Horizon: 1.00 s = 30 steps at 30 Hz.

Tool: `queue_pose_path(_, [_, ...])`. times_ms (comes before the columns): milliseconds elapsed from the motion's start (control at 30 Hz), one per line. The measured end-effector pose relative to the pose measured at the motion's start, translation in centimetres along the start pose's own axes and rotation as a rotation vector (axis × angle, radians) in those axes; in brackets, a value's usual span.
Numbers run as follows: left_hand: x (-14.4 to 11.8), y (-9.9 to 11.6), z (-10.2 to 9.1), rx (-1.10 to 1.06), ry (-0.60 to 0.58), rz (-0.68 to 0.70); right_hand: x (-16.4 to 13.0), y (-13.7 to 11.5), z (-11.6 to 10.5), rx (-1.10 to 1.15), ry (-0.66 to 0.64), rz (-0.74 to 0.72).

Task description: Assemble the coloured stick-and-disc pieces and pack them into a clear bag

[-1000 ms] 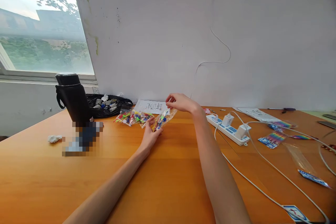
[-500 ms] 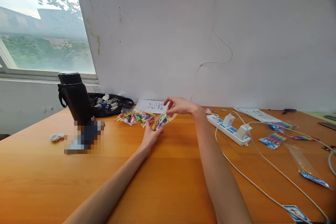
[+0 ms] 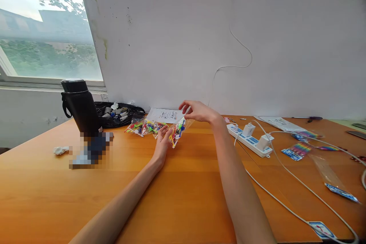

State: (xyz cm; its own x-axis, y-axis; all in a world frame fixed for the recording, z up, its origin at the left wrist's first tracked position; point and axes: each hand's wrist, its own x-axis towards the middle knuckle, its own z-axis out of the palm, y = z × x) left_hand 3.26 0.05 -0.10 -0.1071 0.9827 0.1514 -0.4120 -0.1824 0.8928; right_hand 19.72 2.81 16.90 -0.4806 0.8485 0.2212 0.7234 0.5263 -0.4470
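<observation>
A small clear plastic bag point(image 3: 177, 132) of colourful plastic pieces hangs tilted between my hands, just above the tabletop. My right hand point(image 3: 199, 111) is closed in a pinch on the bag's upper edge. At the bag's left side is my left hand point(image 3: 161, 144), its fingers stretched out and not wrapped round anything. Its thumb is close to the bag; whether they touch I cannot tell. Behind my left fingers lie more clear bags point(image 3: 135, 126) with similar bright pieces.
A black bottle point(image 3: 78, 105) stands at the left beside a crumpled tissue point(image 3: 61, 150). Behind are a black plastic bag point(image 3: 137, 111) with odds and ends and a printed sheet point(image 3: 160, 114). To the right, a white power strip point(image 3: 251, 143) trails cables near rainbow-coloured packets point(image 3: 297, 151).
The bag of pieces has turned more upright and shifted slightly right. My left fingers have loosened from it and straightened, while my right hand keeps its pinch, slightly higher.
</observation>
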Motion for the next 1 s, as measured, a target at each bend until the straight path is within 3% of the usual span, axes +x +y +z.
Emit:
queue_pose_path(167, [0.2, 0.2, -0.3, -0.057, 0.004, -0.034, 0.0, -0.2, 0.0, 0.013, 0.016, -0.028])
queue_pose_path(400, [-0.1, 0.6, -0.2, -0.081, -0.038, -0.044, -0.3, -0.4, 0.2, 0.019, 0.036, 0.072])
queue_pose_path(700, [-0.5, 0.8, -0.2, -0.052, -0.175, 0.015, 0.5, 0.2, 1.2, 0.017, 0.083, 0.033])
queue_pose_path(1000, [-0.1, 0.5, -0.4, -0.126, -0.146, -0.038, 0.6, 0.7, 1.3, 0.076, 0.112, 0.004])
